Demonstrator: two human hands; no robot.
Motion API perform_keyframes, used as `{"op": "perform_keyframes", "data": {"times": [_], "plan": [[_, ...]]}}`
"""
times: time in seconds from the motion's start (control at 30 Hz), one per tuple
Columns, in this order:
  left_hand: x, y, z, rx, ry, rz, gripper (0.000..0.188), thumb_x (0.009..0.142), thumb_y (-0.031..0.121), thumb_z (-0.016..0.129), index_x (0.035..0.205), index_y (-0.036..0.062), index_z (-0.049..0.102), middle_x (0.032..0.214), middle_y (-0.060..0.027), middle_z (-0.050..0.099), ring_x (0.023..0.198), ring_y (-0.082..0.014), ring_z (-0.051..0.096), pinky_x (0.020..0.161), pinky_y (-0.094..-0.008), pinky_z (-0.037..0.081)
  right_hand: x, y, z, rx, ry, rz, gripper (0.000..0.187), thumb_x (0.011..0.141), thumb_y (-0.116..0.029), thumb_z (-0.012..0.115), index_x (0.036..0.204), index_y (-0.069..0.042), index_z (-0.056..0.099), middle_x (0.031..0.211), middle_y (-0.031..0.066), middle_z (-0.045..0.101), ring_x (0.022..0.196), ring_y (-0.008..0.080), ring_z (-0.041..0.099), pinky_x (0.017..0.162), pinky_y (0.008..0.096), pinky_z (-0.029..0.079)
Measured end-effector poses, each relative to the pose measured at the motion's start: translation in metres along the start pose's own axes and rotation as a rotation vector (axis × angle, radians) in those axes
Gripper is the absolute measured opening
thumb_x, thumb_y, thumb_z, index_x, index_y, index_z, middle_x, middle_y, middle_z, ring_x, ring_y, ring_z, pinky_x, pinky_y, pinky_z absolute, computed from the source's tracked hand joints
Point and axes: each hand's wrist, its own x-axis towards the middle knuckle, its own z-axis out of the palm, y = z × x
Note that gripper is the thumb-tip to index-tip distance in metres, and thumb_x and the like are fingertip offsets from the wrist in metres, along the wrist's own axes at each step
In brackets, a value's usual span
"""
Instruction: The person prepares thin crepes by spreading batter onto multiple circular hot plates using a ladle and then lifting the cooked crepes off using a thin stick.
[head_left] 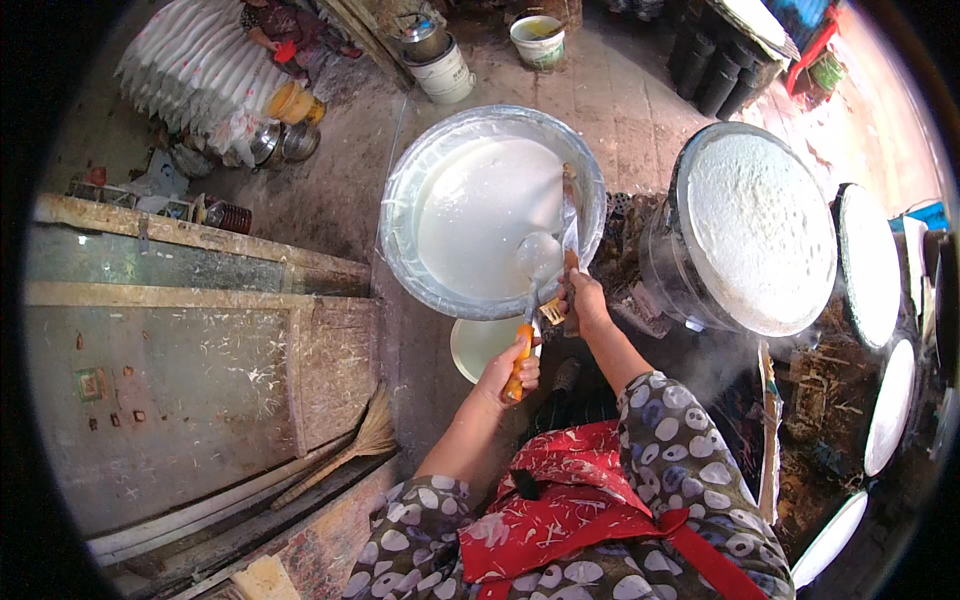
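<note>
A large round basin (393,215) of white, batter-like liquid (490,195) stands in front of me. My left hand (508,375) is closed around the orange handle of a ladle (538,256). The ladle's round bowl is over the near right part of the liquid, coated white. At the basin's right rim, my right hand (591,302) grips a flat-bladed tool (570,228) with a brown handle; its exact kind is unclear. Between the hands, a small yellowish, comb-like piece (552,311) shows by the rim; I cannot tell what holds it.
A pale-filled bucket (475,350) sits partly under the basin's near side. Right stands a large round drum-like vessel (762,230) with a white-coated top, and more white round tops (868,265) beyond. Left are a wooden-framed panel (190,380) and a broom (368,430). Another person (285,30) sits far left.
</note>
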Motion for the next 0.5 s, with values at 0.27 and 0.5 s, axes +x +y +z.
{"op": "perform_keyframes", "data": {"times": [0.27, 0.5], "plan": [[-0.002, -0.002, 0.006, 0.016, 0.062, 0.017, 0.033, 0.096, 0.035, 0.043, 0.117, 0.0092, 0.045, 0.062, 0.0043, 0.035, 0.045, -0.0039, 0.034, 0.043, -0.019, 0.031, 0.003, 0.016, 0.014, -0.041, 0.065, -0.083, 0.029, 0.095, -0.028, 0.043, 0.09, -0.001, 0.051, 0.06, 0.0054, 0.048, 0.042, 0.0152, 0.042, 0.041, 0.0281, 0.039], [0.002, -0.001, -0.003, 0.045, 0.012, -0.003, 0.023, 0.095, 0.036, 0.047, 0.106, 0.0166, 0.049, 0.061, 0.0038, 0.038, 0.046, -0.0058, 0.037, 0.044, -0.0206, 0.032, -0.005, 0.027, 0.024, -0.033, 0.114, -0.131, 0.027, 0.095, -0.025, 0.042, 0.085, -0.001, 0.05, 0.059, 0.0053, 0.047, 0.042, 0.0144, 0.042, 0.04, 0.0284, 0.037]]}}
